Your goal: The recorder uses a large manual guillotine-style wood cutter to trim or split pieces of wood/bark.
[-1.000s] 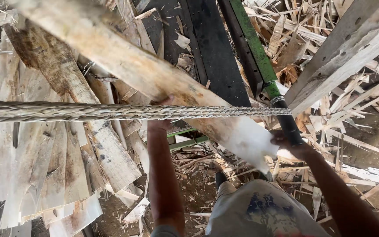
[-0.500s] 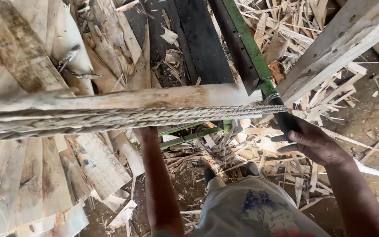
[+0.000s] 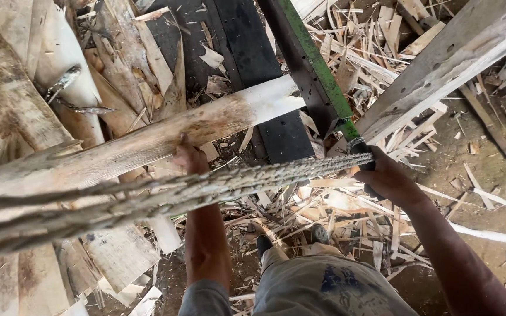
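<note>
My left hand [image 3: 190,157] grips the underside of a long pale wooden plank [image 3: 147,140] that slants from lower left up toward the centre, its cut end over a black platform [image 3: 276,131]. My right hand [image 3: 389,177] is closed around a dark handle at the lower end of a green metal bar [image 3: 317,64]. A frayed grey rope [image 3: 218,186] stretches from the left edge across to that handle, passing in front of both arms.
Stacks of rough wooden slabs [image 3: 13,99] fill the left side. A grey timber beam [image 3: 452,52] slants across the upper right. Wood splinters and offcuts [image 3: 346,205] litter the dirt floor around my feet [image 3: 317,234].
The plank has swung from pointing down to the right to lying nearly level and then tilting up to the right. My right hand has left the plank's end and closed on the dark handle.
</note>
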